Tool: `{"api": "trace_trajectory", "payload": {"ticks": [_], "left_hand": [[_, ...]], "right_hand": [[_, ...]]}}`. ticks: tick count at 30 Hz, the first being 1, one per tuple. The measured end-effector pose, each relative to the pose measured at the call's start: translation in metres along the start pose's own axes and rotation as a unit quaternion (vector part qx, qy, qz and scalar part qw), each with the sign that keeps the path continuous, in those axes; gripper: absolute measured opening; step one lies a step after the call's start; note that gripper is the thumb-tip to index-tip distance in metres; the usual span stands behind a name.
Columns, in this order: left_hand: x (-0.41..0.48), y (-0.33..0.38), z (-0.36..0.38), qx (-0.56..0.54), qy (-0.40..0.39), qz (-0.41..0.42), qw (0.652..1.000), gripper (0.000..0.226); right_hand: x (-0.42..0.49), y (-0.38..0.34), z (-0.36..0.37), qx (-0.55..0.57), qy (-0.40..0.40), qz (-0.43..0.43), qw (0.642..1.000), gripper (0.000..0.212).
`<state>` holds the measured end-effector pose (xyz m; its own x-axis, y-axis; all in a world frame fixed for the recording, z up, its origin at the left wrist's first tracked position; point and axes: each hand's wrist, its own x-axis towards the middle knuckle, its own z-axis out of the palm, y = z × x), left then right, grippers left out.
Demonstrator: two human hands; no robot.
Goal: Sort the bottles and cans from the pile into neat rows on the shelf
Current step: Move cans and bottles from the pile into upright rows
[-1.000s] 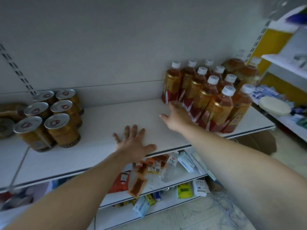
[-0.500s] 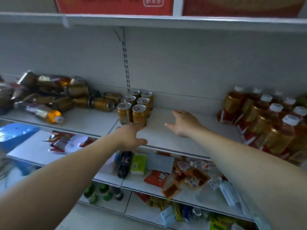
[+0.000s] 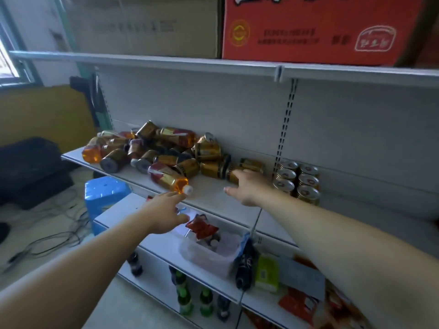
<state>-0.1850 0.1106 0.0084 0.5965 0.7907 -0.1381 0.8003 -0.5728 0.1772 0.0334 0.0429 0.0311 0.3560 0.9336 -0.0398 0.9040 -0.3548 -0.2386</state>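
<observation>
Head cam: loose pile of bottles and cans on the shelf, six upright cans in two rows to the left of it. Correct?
One thing is wrong. The head view shows the six upright cans in two rows to the right of the pile, not the left. The rest holds: the pile of bottles and cans lies loose on the shelf.

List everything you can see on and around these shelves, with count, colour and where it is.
pile: one, amber bottles and gold cans lying mixed, middle shelf, left
cans: six, gold with silver tops, upright, right of pile
brown box: one, top shelf
red box: one, top shelf
stool: one, blue, floor, left
tub: one, clear, lower shelf
green bottles: a few, bottom shelf
left hand: open, near a lying bottle
right hand: open, at pile's right edge
</observation>
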Motion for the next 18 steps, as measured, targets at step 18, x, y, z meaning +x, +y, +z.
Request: {"api": "trace_trajectory", "payload": {"ticks": [18], "left_hand": [[0.166,-0.138,-0.025,0.077,-0.023,0.087,0.993,0.087]], "right_hand": [[0.147,-0.089,0.071,0.097,-0.115,0.003,0.989,0.100]]}}
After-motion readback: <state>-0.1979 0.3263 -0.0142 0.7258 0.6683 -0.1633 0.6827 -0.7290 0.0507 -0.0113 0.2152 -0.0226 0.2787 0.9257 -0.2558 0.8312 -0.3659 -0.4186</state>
